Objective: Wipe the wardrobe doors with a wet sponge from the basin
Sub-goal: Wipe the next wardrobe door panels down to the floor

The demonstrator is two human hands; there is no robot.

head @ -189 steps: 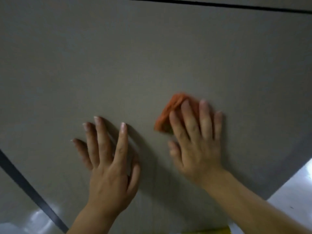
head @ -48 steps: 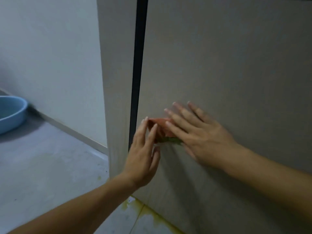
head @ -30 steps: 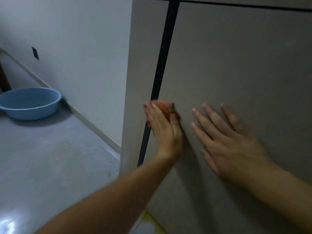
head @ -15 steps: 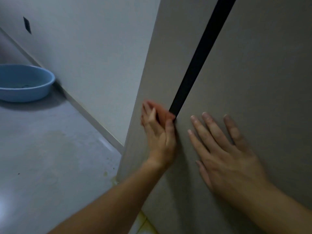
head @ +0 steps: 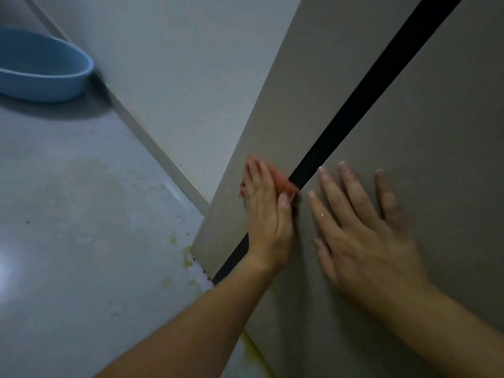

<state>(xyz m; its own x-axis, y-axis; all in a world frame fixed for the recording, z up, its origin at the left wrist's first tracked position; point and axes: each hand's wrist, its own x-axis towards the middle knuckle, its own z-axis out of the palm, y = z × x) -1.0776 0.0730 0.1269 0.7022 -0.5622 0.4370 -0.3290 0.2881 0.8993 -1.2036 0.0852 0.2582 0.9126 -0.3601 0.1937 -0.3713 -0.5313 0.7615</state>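
Observation:
An orange sponge (head: 283,184) lies flat against the narrow left panel (head: 286,105) of the grey-beige wardrobe, just left of the black vertical gap (head: 354,105). My left hand (head: 266,214) presses it there with straight fingers and covers most of it. My right hand (head: 360,233) rests flat with spread fingers on the wide door (head: 436,132) to the right of the gap, holding nothing. A blue basin (head: 41,77) stands on the floor at the upper left, its contents hidden from here.
A white wall (head: 177,64) with a skirting board meets the wardrobe's left side. The grey glossy floor (head: 81,214) stretches out to the left. Yellowish stains (head: 191,257) mark the floor at the wardrobe's bottom corner.
The sponge passed from my right hand to my left, which slid it left over the black gap onto the narrow panel. My right hand stayed flat on the door.

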